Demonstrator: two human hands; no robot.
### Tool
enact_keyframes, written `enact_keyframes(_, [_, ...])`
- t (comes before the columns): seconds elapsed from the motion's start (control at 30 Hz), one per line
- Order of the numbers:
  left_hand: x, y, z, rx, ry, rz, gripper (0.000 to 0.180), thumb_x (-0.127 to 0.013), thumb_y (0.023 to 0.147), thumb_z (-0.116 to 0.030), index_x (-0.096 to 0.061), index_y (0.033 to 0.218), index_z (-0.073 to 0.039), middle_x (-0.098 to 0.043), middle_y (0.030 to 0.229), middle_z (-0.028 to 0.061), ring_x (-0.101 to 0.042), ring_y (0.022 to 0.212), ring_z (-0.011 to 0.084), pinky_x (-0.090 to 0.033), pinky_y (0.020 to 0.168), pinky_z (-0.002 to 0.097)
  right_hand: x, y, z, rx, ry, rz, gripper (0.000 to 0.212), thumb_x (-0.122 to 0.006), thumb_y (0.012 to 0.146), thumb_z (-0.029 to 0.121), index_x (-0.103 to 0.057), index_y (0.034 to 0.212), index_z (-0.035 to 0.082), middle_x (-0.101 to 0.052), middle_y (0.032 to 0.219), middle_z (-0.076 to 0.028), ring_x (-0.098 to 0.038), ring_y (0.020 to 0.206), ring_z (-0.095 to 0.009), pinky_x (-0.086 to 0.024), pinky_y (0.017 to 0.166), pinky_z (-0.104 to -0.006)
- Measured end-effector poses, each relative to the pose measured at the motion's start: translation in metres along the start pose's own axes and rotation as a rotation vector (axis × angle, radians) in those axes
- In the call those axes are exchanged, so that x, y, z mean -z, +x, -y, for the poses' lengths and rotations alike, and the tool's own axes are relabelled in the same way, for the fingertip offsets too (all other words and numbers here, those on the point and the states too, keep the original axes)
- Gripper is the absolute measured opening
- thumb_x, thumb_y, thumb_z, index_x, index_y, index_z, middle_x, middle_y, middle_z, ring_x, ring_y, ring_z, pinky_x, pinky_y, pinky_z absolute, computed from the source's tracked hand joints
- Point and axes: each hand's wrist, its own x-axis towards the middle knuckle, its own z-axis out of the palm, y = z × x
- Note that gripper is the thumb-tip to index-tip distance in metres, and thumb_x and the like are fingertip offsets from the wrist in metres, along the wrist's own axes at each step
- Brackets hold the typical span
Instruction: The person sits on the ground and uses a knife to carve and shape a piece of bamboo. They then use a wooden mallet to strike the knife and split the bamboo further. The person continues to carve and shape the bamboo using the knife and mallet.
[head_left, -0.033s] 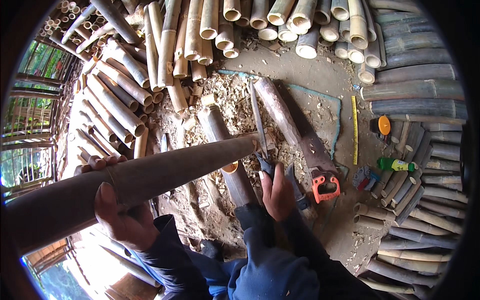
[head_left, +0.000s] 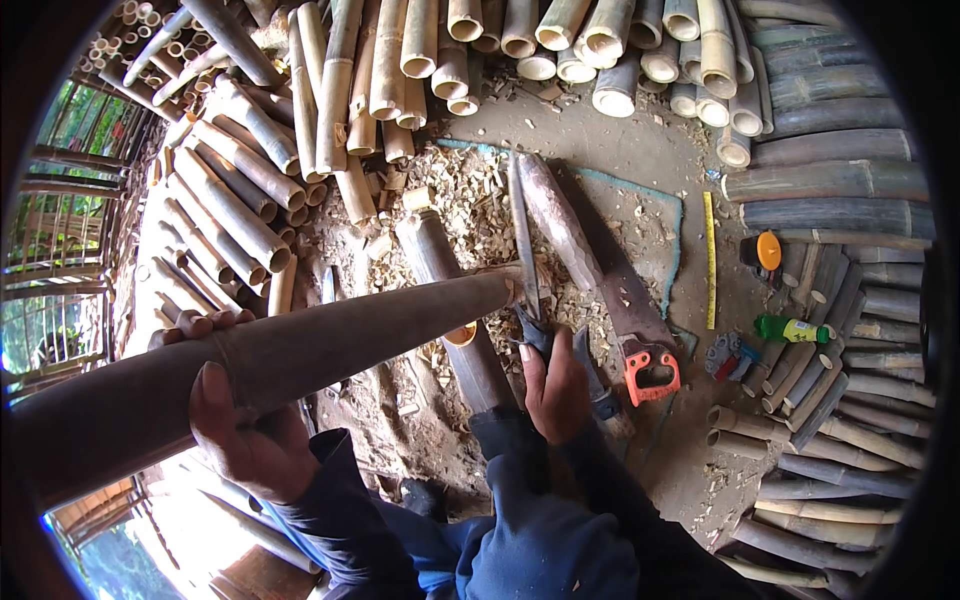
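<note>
A thick dark bamboo pole [head_left: 330, 335] slants from the lower left up to the middle, its far end next to the blade. My left hand [head_left: 255, 445] is wrapped round the pole, thumb on the near side, fingertips over the far side. In my right hand [head_left: 557, 390] is the dark handle of a long, narrow knife [head_left: 522, 225], its blade pointing away from me and touching or just beside the pole's tip. Beneath the pole lies another bamboo length [head_left: 485, 375], between my legs. A handsaw [head_left: 652, 378] with an orange handle lies right of my right hand.
Wood chips [head_left: 460, 200] cover the ground ahead, beside a rough-hewn log [head_left: 555, 215]. Cut bamboo tubes [head_left: 230, 210] are stacked left, ahead and right. A yellow ruler [head_left: 710, 260], an orange-topped tape measure [head_left: 768, 250] and a green bottle [head_left: 790, 329] lie at right.
The knife in my right hand has shifted slightly, its tip farther right and away from me. The pole and my left hand stay nearly still.
</note>
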Motion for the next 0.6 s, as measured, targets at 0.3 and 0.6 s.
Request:
enact_keyframes(0.3, [-0.02, -0.007, -0.001, 0.035, 0.038, -0.027, 0.063, -0.07, 0.081, -0.015, -0.042, 0.135, -0.002, -0.056, 0.117, 0.0118, -0.055, 0.114, 0.0276, -0.04, 0.109, 0.0451, -0.028, -0.004, -0.065, -0.002, -0.282, -0.058, 0.046, -0.057, 0.101, 0.033, -0.047, 0.13, -0.002, -0.067, 0.09, -0.03, -0.067, 0.081, -0.048, -0.053, 0.065, -0.0529])
enact_keyframes(0.6, [0.002, 0.012, 0.008, -0.026, -0.165, 0.499, 0.067, -0.078, 0.073, -0.019, -0.042, 0.129, -0.009, -0.052, 0.112, 0.0088, -0.053, 0.111, 0.0259, -0.04, 0.108, 0.044, -0.009, 0.011, -0.051, -0.047, -0.199, 0.069, 0.041, -0.057, 0.102, 0.031, -0.049, 0.122, -0.004, -0.065, 0.088, -0.03, -0.064, 0.08, -0.049, -0.051, 0.066, -0.0512])
